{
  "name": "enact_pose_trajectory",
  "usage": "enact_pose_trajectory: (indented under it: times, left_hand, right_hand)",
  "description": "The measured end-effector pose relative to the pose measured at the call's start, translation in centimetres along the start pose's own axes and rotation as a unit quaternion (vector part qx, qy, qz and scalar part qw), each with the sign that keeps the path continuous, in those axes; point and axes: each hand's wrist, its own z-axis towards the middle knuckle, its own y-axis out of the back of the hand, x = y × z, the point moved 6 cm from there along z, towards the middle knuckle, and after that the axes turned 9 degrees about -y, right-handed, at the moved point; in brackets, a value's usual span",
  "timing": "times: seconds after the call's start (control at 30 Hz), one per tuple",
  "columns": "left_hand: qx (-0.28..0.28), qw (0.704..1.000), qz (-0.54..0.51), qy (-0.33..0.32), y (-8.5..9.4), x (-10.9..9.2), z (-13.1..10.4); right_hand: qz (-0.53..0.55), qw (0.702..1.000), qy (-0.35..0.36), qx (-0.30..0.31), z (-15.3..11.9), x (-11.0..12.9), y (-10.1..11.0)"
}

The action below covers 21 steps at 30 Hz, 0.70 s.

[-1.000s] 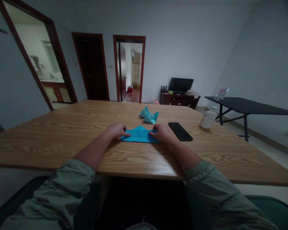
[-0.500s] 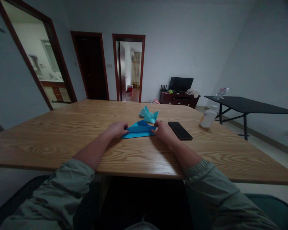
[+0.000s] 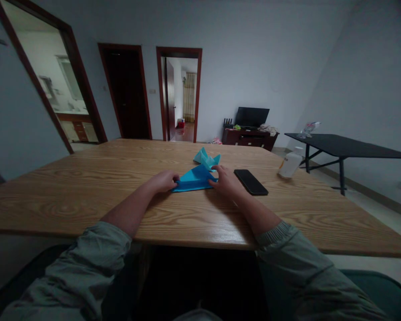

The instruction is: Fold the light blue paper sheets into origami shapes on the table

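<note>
A folded sheet of blue paper (image 3: pixel 194 179) lies on the wooden table, its pointed peak facing away from me and a folded band along the near side. My left hand (image 3: pixel 167 181) pinches its left end between thumb and fingers. At the right end, my right hand (image 3: pixel 223 179) grips the paper, thumb low and index finger on the upper side. Just behind stands a light-blue folded paper piece (image 3: pixel 207 159) with pointed tips, close to the fingers of my right hand but apparently not held.
A black phone (image 3: pixel 251 182) lies to the right of my right hand. Farther right stands a white bottle (image 3: pixel 290 163). The wooden table (image 3: pixel 87 196) spreads wide to both sides. Beyond it are a black table (image 3: pixel 350 146) and a television (image 3: pixel 252 117) on a cabinet.
The blue paper's peak has become larger and lighter in tone, its near band tilting. My right fingers have shifted slightly up and left; my left hand stays almost in place.
</note>
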Motion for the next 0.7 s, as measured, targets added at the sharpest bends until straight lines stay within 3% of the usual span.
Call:
enact_pose_trajectory:
  times: [0.23, 0.4, 0.57, 0.7]
  left_hand:
    - [0.006, 1.000, -0.005, -0.011, 0.0, -0.2, 0.1]
    - [0.006, 0.999, -0.012, -0.036, -0.1, -0.2, 0.2]
    - [0.000, 0.999, -0.019, -0.041, -0.4, 0.2, 0.3]
    - [-0.018, 0.999, -0.012, -0.048, -0.3, 0.2, 0.4]
  right_hand:
    - [0.052, 0.995, 0.011, 0.082, -0.6, 0.6, -0.9]
    - [0.080, 0.991, 0.008, 0.111, -0.6, 0.3, -1.2]
    - [0.126, 0.980, 0.048, 0.147, -0.8, 0.6, -1.9]
    - [0.102, 0.983, 0.045, 0.147, -0.8, 0.4, -2.4]
